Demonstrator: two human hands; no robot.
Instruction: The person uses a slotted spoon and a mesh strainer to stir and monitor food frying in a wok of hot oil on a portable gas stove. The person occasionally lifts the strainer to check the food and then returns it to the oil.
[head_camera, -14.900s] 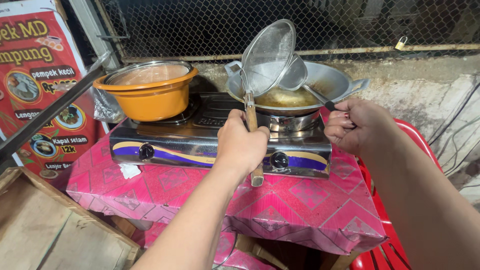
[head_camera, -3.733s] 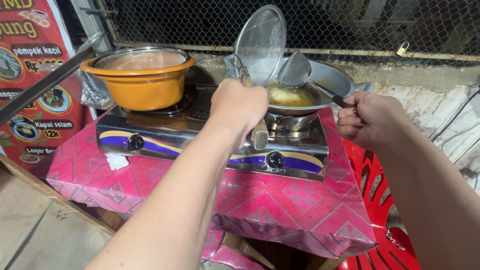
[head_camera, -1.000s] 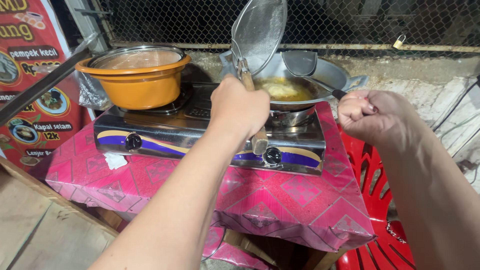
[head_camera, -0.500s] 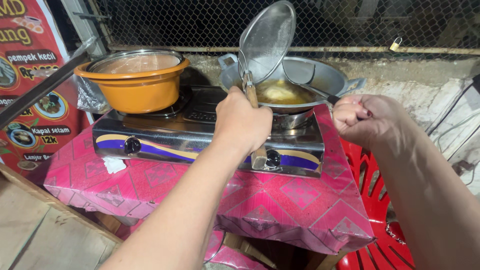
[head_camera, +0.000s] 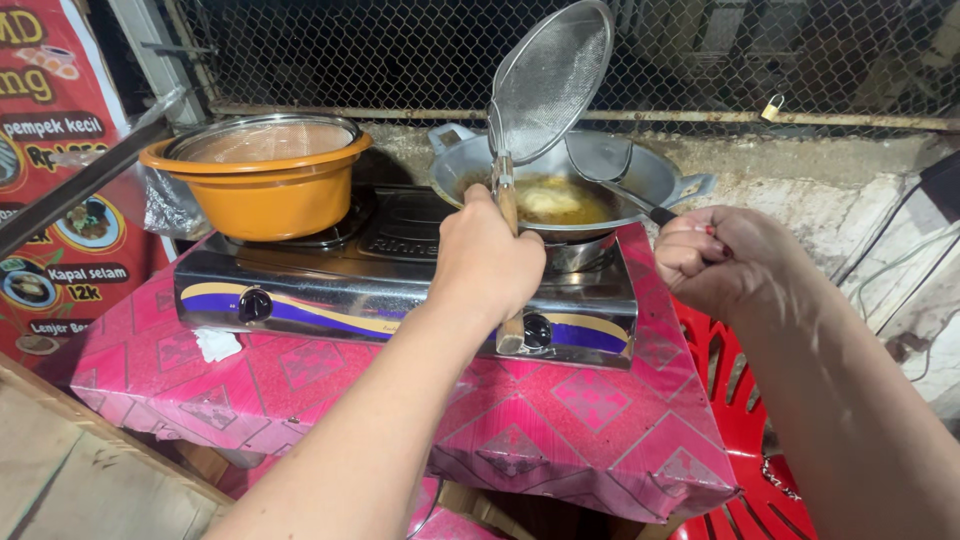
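Wire mesh fence (head_camera: 330, 60) above a rough, perhaps concrete, ledge (head_camera: 820, 165).

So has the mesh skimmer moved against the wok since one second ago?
Yes. The skimmer, in the left hand, was raised over the wok's left rim; its mesh now leans right, over the frying food.

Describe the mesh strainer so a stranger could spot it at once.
Find the two-burner steel stove on the pink patterned table. Over its right burner sits a grey wok of oil. The strainer is the round wire-mesh disc held upright above it, its wooden handle gripped in the left hand.
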